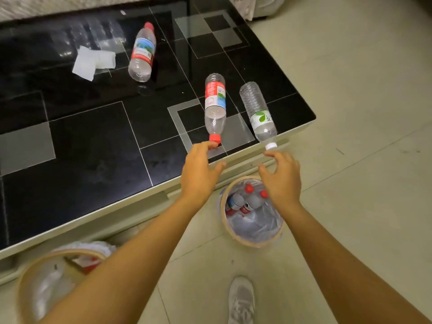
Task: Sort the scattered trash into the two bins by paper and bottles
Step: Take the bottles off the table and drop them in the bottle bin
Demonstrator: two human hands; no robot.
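Note:
Three clear plastic bottles lie on the black glass table (93, 141). A red-capped bottle (215, 106) points its cap at my left hand (198, 174), whose open fingertips just reach the cap. Beside it, a white-capped bottle with a green leaf label (258, 113) lies by the table's corner, and my right hand (282, 178) is open just below its cap. Another red-capped bottle (142, 52) lies farther back, next to white paper tissues (92, 61). Under my right hand, the bin on the floor (254, 239) holds red-capped bottles. A second bin (28, 284) stands at the lower left.
The table's pale front edge (140, 202) runs diagonally above the bins. A clear plastic wrapper (102, 33) lies at the table's back. My grey shoe (242, 300) rests on the tiled floor. A pale piece of furniture (257, 5) stands at the top right.

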